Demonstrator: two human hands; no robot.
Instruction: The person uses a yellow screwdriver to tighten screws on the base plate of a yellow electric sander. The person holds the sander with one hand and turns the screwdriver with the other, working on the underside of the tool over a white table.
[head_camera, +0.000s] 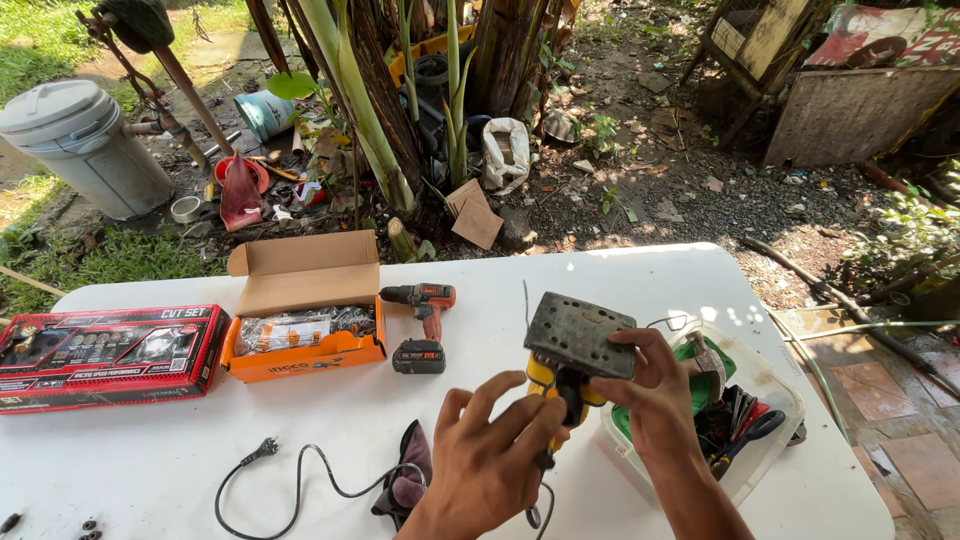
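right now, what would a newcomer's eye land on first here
Front and centre, both hands, left hand and right hand, hold a yellow and black electric sander with its grey flat base turned up, over the white plastic table. To the left lie an open orange cardboard box and a long red tool-set case, with a red and black cordless drill between box and sander.

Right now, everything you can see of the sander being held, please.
The sander is a yellow and black corded palm tool, held above the white table with its flat rectangular base plate tilted up toward the camera. The plate looks grey, worn and dotted with small holes. The right hand clasps the plate's lower right edge; the left hand has fingers on the yellow body below. A black cord hangs down from it.
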